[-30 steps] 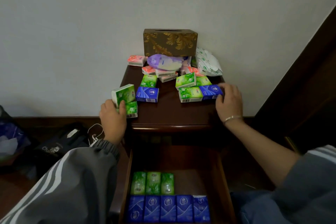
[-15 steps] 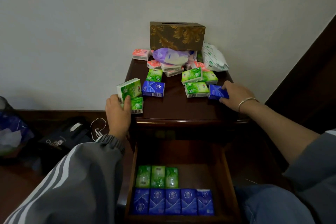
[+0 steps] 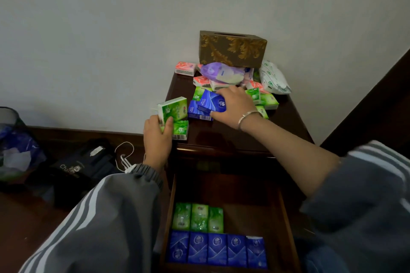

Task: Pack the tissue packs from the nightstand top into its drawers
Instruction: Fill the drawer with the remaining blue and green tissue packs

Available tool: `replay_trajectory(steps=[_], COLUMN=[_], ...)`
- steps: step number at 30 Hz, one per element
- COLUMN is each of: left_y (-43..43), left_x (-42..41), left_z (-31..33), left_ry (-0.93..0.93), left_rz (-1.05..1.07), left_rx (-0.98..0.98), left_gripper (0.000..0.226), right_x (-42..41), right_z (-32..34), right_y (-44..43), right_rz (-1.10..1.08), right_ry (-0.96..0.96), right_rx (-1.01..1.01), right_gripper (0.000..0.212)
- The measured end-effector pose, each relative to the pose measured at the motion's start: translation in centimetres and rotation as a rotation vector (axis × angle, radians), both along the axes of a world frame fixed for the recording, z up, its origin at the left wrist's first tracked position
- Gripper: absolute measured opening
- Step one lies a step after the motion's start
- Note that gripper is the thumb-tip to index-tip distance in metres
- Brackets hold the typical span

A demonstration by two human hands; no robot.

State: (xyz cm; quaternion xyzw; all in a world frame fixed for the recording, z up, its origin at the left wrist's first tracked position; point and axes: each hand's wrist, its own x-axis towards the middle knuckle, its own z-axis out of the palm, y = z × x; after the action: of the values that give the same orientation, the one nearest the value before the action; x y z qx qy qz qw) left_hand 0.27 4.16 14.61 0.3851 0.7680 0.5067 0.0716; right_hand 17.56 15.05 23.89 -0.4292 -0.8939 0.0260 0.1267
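Note:
On the dark nightstand top [image 3: 233,135], my left hand [image 3: 156,137] grips two green tissue packs [image 3: 174,109] at the front left corner. My right hand [image 3: 233,106] holds a blue tissue pack [image 3: 211,101] pressed against a second blue pack [image 3: 198,113] lying beneath it. More green packs [image 3: 267,101], red packs [image 3: 185,68] and a purple pack [image 3: 218,71] lie toward the back. The open drawer [image 3: 286,224] below holds a row of three green packs [image 3: 197,217] and a front row of several blue packs [image 3: 216,249].
A brown-and-gold tissue box [image 3: 231,49] stands at the back against the wall, with a white plastic-wrapped pack [image 3: 274,80] beside it. On the floor to the left are a black bag [image 3: 77,166], a white cable [image 3: 125,155] and a bin [image 3: 13,144].
My right hand has carried the blue pack from the right side of the top leftward onto the other blue pack. The left hand keeps its hold on the green packs.

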Motion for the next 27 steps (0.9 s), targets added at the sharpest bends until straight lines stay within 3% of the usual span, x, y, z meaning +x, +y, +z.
replay_trajectory(steps=[2,5,7,11,14,19,23,27], left_y=[-0.1,-0.2,-0.2,-0.2,-0.2,-0.2,-0.3,-0.4], left_x=[0.1,0.1,0.0,0.0,-0.1,0.0,0.0,0.0], left_z=[0.0,-0.1,-0.2,-0.4,-0.3,-0.4,-0.2,-0.2], left_ry=[0.006,0.025,0.035,0.040,0.019,0.015,0.001,-0.013], left_rz=[-0.001,0.001,-0.002,0.005,0.002,0.004,-0.009,-0.025], left_rx=[0.005,0.015,0.035,0.034,0.030,0.033,0.025,0.018], left_gripper=[0.026,0.026,0.026,0.027,0.027,0.027,0.026,0.026], right_x=[-2.0,-2.8,-2.7,-2.3,-1.7,-2.7,-4.8,-5.4], right_z=[-0.9,-2.5,-3.1,-2.9,-2.3,-1.3,-1.9,-1.9], right_y=[0.7,1.0,1.1,1.1,1.2,1.8,1.3,1.6], right_rz=[-0.005,0.018,0.039,0.105,0.119,0.013,-0.089,-0.209], right_ry=[-0.105,-0.068,-0.061,-0.219,-0.291,-0.138,-0.185,0.017], right_rx=[-0.069,-0.168,-0.141,-0.077,-0.093,-0.214,-0.358,-0.578], right_gripper=[0.061,0.059,0.061,0.071,0.063,0.051,0.069,0.069])
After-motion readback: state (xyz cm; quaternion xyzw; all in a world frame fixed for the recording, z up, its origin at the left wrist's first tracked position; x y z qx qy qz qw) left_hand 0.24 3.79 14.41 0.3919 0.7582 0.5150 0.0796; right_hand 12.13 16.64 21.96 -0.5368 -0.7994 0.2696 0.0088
